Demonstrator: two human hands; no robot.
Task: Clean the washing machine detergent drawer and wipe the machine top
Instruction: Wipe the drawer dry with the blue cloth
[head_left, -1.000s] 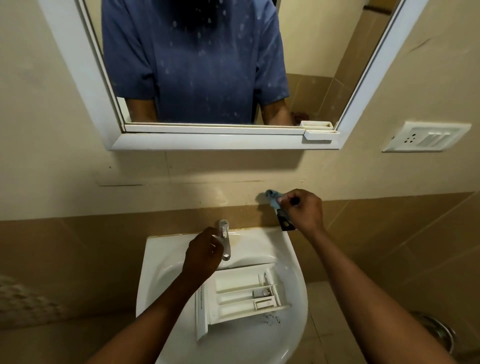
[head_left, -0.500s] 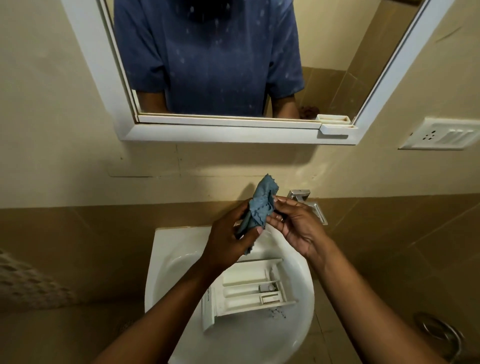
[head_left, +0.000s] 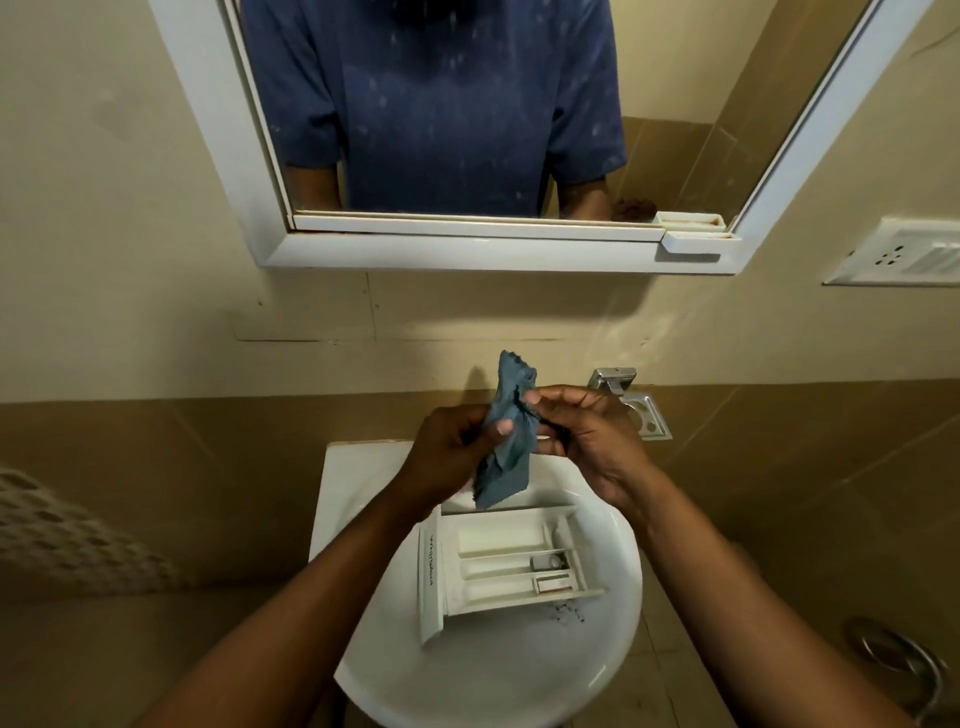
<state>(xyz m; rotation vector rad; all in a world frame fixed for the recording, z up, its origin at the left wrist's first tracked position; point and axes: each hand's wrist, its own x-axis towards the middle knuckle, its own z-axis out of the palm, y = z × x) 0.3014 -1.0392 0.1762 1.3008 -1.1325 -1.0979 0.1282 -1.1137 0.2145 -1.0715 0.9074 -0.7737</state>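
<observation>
over the sink (head_left: 358, 499), left hand (head_left: 449, 460) grips cloth (head_left: 508, 447), right hand (head_left: 595, 447) seems to pinch its edge; slack grip could drop it onto drawer (head_left: 498, 566).

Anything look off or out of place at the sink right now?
The detergent drawer lies slanted in the sink, with dark specks beside its right end. The mirror is spattered with pale marks. Left hand and right hand hold the blue cloth above.
</observation>
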